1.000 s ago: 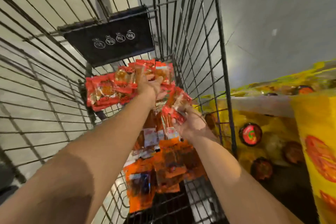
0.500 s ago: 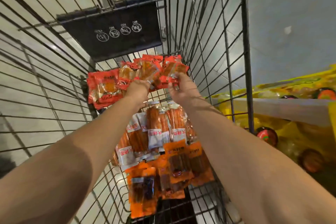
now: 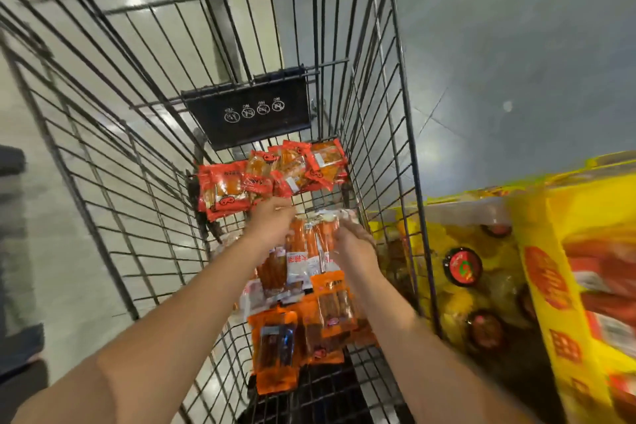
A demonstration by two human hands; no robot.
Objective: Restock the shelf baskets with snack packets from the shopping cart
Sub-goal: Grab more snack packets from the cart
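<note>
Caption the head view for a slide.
Both hands reach for sausage packets in the wire shopping cart, red packets behind.

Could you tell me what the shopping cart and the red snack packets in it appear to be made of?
The shopping cart looks like dark coated metal wire: thin rigid bars form an open grid. The red snack packets look like glossy plastic film: they catch highlights, and clear windows show orange contents.

A black wire shopping cart (image 3: 385, 155) fills the frame's centre; red snack packets (image 3: 268, 179) lie at its far end; orange packets (image 3: 292, 330) lie lower, toward the bottom centre.
</note>
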